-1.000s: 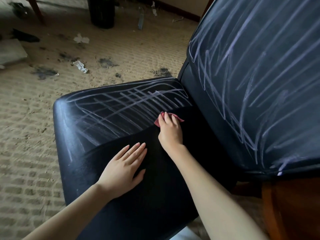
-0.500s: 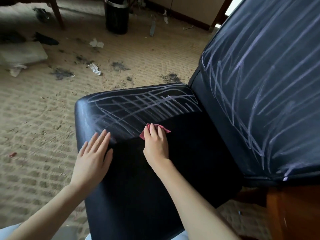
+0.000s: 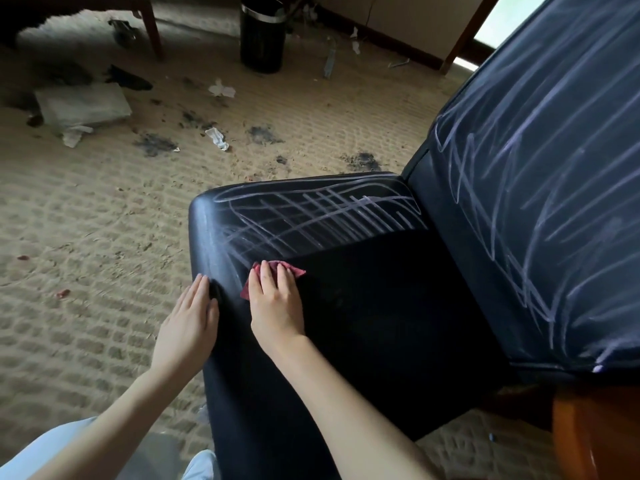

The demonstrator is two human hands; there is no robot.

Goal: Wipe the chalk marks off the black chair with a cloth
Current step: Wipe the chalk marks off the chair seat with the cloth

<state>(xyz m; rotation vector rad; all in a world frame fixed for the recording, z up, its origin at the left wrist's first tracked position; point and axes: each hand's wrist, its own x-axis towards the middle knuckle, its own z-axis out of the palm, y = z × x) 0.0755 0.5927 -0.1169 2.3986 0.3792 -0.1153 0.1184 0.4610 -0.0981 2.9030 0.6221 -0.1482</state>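
The black chair fills the middle and right of the head view. White chalk marks cross the far part of its seat, and more chalk lines cover the backrest. The near part of the seat is plain black. My right hand presses a small red cloth flat on the seat, at the near edge of the chalked area close to the seat's left side. Only the cloth's edges show past my fingers. My left hand rests flat, fingers together, against the seat's left edge.
The beige carpet is littered with dark stains and paper scraps. A black bin stands at the back, a flat pale bag lies far left. A brown wooden part shows at the lower right.
My right hand has slid the cloth leftward along the boundary of the chalk marks. My left hand has moved from the seat's top to its left edge. The view has shifted.
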